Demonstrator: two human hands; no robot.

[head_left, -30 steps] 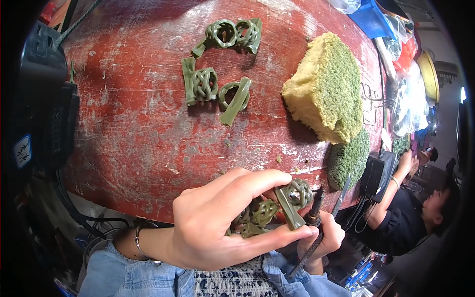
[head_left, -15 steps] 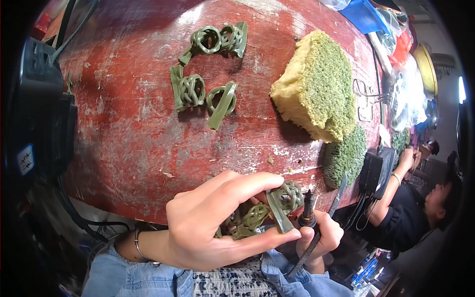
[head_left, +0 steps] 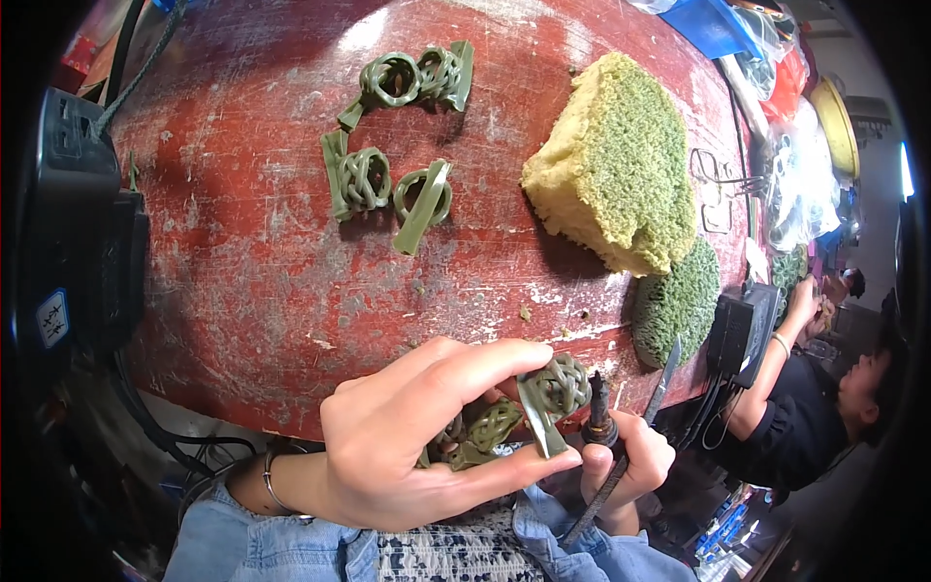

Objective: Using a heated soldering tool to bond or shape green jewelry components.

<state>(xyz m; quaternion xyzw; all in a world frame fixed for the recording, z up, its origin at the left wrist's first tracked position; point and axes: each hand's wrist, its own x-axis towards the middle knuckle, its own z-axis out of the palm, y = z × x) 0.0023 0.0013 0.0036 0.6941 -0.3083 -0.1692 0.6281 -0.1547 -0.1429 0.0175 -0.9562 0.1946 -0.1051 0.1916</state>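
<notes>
My left hand (head_left: 427, 417) curls around several dark green, wax-like openwork rings. One woven ring (head_left: 562, 385) with a flat bar is pinched between forefinger and thumb tip; another woven ring (head_left: 493, 423) lies deeper in the palm, partly covered by fingers. Close beside the pinched ring, my right hand (head_left: 635, 461) is closed around a black-tipped tool like a heated wax pen (head_left: 599, 417), pointing up. A slim grey metal file or blade (head_left: 621, 466) also slants through this hand. Whether the pen's tip touches the ring, I cannot tell.
More green rings (head_left: 364, 179) with bars lie on the worn red table (head_left: 242, 291). A large yellow-green sponge block (head_left: 621, 165) and a green pad (head_left: 679, 301) sit to the right. Black boxes (head_left: 742, 335) (head_left: 92, 223) with cables flank both sides. A co-worker (head_left: 795, 417) sits at right.
The pinched ring has turned slightly, and its flat bar now catches the light. Both hands otherwise keep their grip. The tabletop things appear shifted a little to the left.
</notes>
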